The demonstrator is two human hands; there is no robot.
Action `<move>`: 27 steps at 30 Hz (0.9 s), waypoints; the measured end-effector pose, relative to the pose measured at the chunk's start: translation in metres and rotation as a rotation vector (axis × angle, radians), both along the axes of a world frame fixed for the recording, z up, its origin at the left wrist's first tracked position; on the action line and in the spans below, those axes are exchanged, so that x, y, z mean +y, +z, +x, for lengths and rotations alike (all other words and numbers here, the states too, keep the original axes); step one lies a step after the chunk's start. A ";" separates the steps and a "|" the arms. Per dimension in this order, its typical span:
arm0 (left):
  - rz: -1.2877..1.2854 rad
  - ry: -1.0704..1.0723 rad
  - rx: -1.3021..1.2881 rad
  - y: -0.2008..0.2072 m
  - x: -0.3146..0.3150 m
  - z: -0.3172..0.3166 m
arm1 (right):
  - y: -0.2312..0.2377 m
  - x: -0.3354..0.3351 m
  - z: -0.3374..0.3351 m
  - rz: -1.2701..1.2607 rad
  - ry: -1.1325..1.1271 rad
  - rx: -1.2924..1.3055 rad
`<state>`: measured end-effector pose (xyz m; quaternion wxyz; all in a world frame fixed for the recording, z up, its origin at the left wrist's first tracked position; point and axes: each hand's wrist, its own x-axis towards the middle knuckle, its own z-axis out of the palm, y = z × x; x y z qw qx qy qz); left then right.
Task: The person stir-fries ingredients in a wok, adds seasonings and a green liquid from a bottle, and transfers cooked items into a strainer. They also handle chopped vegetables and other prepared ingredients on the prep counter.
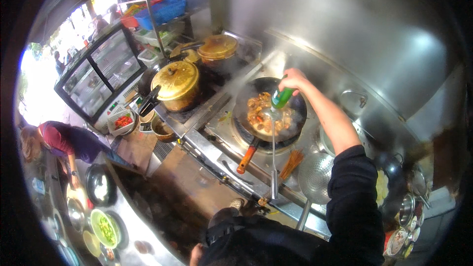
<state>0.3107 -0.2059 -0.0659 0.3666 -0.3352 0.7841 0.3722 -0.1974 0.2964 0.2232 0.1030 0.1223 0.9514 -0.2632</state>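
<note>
My right hand [294, 80] grips a green glass bottle [283, 97], tilted neck-down over a dark wok [298, 113]. Chunks of browned food [258, 113] steam in the wok. A metal ladle [274, 157] rests in it below the bottle's mouth, its long handle reaching over the stove's front edge with no hand on it. The wok's wooden handle [246, 159] points toward me. Only a small part of my left hand [196, 253] shows at the lower edge, beside my dark clothing; its fingers cannot be made out.
Two brass-coloured pressure cookers [175, 81] stand on burners to the left. Right of the wok lie a bamboo brush [291, 163] and a perforated strainer [317, 177]. Behind me on the left, a person in a maroon top [53, 135] leans over a counter [140, 231] with bowls.
</note>
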 end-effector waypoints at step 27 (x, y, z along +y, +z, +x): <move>0.470 0.851 0.047 -0.038 -0.014 0.012 | 0.013 -0.020 0.001 -0.013 0.023 -0.105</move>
